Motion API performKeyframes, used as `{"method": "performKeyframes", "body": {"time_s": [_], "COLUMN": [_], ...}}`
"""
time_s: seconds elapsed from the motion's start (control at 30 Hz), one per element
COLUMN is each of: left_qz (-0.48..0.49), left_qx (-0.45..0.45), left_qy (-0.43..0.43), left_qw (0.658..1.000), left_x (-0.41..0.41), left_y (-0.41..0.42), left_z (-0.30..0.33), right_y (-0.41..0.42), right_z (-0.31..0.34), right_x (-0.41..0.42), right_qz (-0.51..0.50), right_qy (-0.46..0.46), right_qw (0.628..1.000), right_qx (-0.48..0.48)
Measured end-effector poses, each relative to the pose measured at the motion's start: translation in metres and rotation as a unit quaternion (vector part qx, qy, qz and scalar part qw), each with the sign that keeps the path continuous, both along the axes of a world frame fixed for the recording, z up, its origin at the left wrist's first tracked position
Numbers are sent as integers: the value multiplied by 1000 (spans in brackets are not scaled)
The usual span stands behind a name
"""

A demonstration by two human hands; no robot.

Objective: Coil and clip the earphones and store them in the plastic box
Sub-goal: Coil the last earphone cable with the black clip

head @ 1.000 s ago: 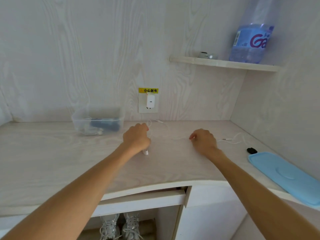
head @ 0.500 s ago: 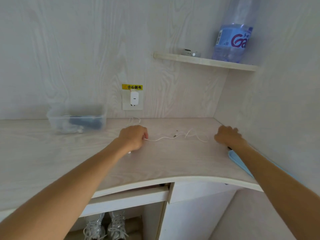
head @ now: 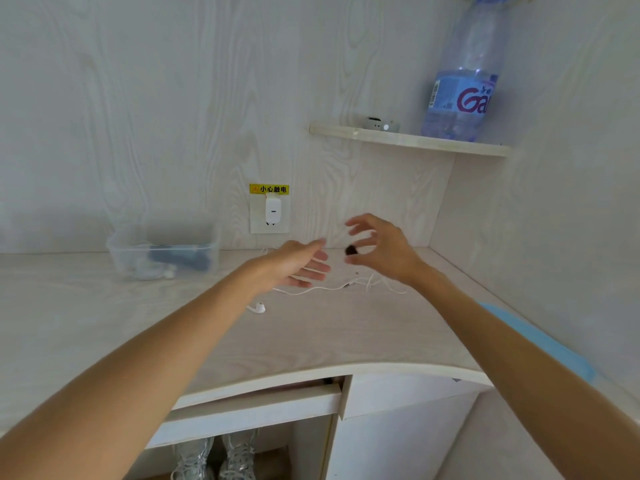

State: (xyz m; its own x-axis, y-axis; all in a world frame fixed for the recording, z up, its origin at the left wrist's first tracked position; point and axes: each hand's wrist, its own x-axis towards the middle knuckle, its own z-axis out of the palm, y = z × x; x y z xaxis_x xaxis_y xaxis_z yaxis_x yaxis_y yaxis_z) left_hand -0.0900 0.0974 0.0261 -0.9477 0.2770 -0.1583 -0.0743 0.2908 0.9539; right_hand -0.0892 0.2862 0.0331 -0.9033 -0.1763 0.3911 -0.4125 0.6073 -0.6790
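**A:** Item one, far left?

**B:** Plastic box (head: 162,251), clear, lidless, at the back of the desk (head: 104,323) against the wall. Something dark and something white inside, too blurred to name. Same place as before.

**A:** Next along?

**B:** Left hand (head: 294,265). Half a second ago closed on the cable at desk level; now lifted off, fingers straight and relaxed, holding nothing, hovering just above the cord.

**A:** The earphones (head: 311,289)?

**B:** Released. White cable loose and uncoiled on the desk, trailing from beneath the left hand toward the right wrist. One earbud (head: 258,308) lying apart at the near-left end. Well apart from the box.

**A:** Then?

**B:** Clip (head: 351,250), small and dark. Previously over at the right edge of the desk; now up in the air at mid-desk, at the right fingertips.

**A:** Right hand (head: 384,251)?

**B:** Raised above the cable, fingers fanned wide, thumb and one finger seemingly pinching the clip. Contact blurred, so listed as probable only.

**A:** Far right?

**B:** Blue lid (head: 536,341), flat along the right edge.

**A:** Meaning for the job?

**B:** Clip fetched, probably too soon. Coiling not yet begun, so a free hand needed for gathering the cord first, then clipping, then boxing.
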Motion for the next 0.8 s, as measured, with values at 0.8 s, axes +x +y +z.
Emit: {"method": "performKeyframes", "body": {"time_s": [0.8], "left_qz": [-113], "left_qx": [-262], "left_qy": [160], "left_qw": [945], "left_x": [-28], "left_y": [47], "left_z": [-60], "right_y": [38], "right_z": [-57], "right_x": [-40], "right_qz": [-107], "right_qy": [-75], "right_qw": [941], "right_qx": [312]}}
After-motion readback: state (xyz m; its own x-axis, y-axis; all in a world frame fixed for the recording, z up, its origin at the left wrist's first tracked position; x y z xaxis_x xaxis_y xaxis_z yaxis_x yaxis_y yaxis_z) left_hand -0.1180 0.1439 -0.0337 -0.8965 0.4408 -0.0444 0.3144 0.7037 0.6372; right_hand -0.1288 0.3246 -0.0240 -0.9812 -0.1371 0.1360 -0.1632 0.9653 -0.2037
